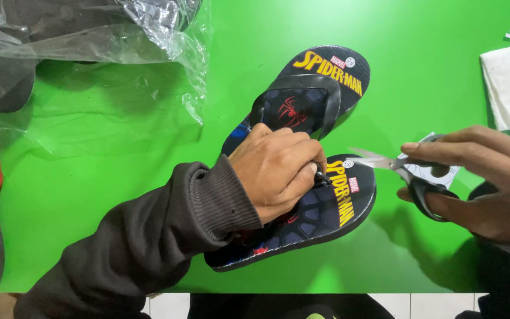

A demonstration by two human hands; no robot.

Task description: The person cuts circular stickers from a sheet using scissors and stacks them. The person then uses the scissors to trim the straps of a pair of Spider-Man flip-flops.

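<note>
Scissors (pixel 399 168) gripped in R hand (pixel 479 183), blades pointing left w/ long axis level; L hand (pixel 278 171) clamps flip-flop (pixel 326 207) strap.

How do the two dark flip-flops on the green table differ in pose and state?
The far flip-flop lies untouched with its strap in full view; the near flip-flop is pressed down by the left hand, which hides its strap. The far one points up and to the right; the near one lies flatter across, partly overlapping the far one's heel. The right hand holds scissors beside the near one. Both share dark soles and yellow lettering.
</note>
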